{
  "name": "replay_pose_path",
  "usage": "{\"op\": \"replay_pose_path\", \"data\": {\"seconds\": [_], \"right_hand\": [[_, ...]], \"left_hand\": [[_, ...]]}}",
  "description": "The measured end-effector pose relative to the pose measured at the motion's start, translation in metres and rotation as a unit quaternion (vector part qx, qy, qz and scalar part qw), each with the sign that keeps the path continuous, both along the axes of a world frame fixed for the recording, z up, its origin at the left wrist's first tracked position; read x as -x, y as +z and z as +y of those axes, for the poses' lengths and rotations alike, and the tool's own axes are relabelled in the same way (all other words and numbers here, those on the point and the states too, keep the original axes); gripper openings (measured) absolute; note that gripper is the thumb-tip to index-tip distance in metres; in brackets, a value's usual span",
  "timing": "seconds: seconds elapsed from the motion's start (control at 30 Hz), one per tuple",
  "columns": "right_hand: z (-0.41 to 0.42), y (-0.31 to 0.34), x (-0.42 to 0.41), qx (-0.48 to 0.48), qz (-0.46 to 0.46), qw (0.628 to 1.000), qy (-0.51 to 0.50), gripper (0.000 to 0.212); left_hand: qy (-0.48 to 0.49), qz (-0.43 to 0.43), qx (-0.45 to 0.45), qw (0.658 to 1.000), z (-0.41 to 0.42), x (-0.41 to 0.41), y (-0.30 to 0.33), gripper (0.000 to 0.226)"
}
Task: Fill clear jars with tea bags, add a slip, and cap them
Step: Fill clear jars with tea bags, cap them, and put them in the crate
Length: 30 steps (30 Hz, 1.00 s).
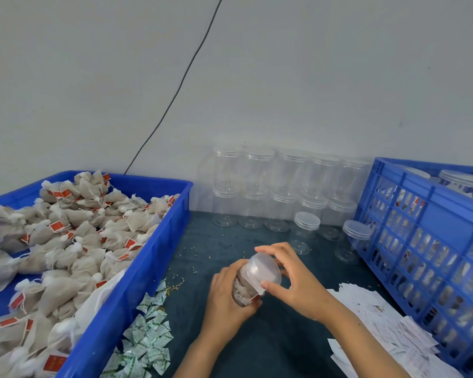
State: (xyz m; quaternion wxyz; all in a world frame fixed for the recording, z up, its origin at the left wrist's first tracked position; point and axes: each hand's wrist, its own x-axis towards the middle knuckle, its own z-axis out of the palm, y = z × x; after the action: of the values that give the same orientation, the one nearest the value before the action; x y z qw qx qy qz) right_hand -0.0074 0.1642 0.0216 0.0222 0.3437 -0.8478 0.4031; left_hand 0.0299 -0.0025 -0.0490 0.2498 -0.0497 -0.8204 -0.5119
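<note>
A clear jar (245, 289) packed with tea bags is tilted over the dark table, mouth toward the right. My left hand (224, 301) grips its body from the left. My right hand (292, 279) holds the clear cap (264, 268) on the jar's mouth, fingers curled round its rim. A red tag sticks out at the jar's neck. Loose tea bags (60, 241) with red tags fill the blue tray (137, 282) on the left. White paper slips (380, 320) lie heaped at the right.
Empty capped jars (279, 186) are stacked in two rows against the wall, with two more standing in front (305, 231). A blue crate (426, 241) at right holds filled jars. Green-and-white sachets (145, 336) lie beside the tray. A black cable runs down the wall.
</note>
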Motion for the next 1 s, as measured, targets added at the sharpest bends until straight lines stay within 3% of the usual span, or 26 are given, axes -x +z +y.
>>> {"op": "replay_pose_path", "data": {"seconds": [0.2, 0.3, 0.53, 0.7, 0.8, 0.87, 1.0], "right_hand": [[0.004, 0.01, 0.006, -0.024, -0.051, 0.997, 0.047, 0.057], [0.007, 0.015, 0.008, -0.001, -0.102, 0.992, 0.077, 0.057], [0.003, 0.017, 0.007, 0.075, -0.164, 0.982, 0.061, 0.052], [-0.011, 0.016, 0.001, 0.173, -0.166, 0.971, 0.031, 0.049], [-0.019, 0.011, -0.003, 0.188, -0.152, 0.97, 0.032, 0.051], [-0.02, 0.01, -0.003, 0.164, -0.134, 0.976, 0.052, 0.054], [-0.02, 0.012, -0.002, 0.118, -0.107, 0.984, 0.077, 0.057]], "left_hand": [[-0.023, -0.017, -0.023, 0.999, -0.001, 0.001, -0.001, 0.077], [-0.051, -0.044, -0.096, 0.993, -0.001, 0.002, -0.002, 0.087], [-0.053, -0.038, -0.206, 0.976, -0.004, 0.001, 0.004, 0.076], [-0.082, -0.025, -0.383, 0.92, -0.009, 0.002, 0.01, 0.084], [-0.099, -0.034, -0.465, 0.879, -0.01, 0.002, 0.016, 0.074], [-0.106, -0.049, -0.476, 0.872, -0.011, 0.001, 0.019, 0.064], [-0.118, -0.097, -0.48, 0.864, -0.011, -0.002, 0.021, 0.066]]}}
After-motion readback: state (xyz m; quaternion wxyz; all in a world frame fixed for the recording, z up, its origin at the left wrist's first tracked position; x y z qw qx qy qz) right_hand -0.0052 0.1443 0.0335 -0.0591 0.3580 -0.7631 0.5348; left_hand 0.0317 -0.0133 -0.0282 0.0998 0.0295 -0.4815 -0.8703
